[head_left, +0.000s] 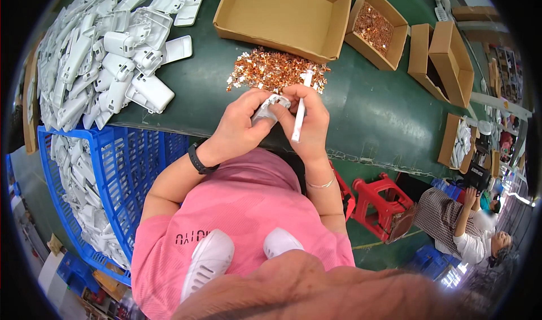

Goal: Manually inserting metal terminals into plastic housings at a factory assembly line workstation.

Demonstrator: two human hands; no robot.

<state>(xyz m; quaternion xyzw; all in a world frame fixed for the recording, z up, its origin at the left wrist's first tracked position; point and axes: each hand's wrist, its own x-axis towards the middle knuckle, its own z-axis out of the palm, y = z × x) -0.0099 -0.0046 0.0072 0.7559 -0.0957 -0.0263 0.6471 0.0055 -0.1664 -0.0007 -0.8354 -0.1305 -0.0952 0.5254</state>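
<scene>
My left hand (244, 121) is closed around a white plastic housing (264, 112), held just over the table's near edge. My right hand (307, 119) has its thumb and fingers at the housing's far end; any small piece between them is hidden. A slim white stick-like tool (300, 112) also lies in my right hand, slanting across the fingers. Just beyond both hands spreads a heap of small copper-coloured metal pieces (265, 68), with some whitish bits among them.
A large pile of white plastic housings (107, 49) covers the table's left end. A blue crate (101, 167) of white parts stands below. Cardboard boxes (282, 15) line the far side, one (372, 29) holding copper pieces. Right of me are a red stool (384, 204) and another person (474, 235).
</scene>
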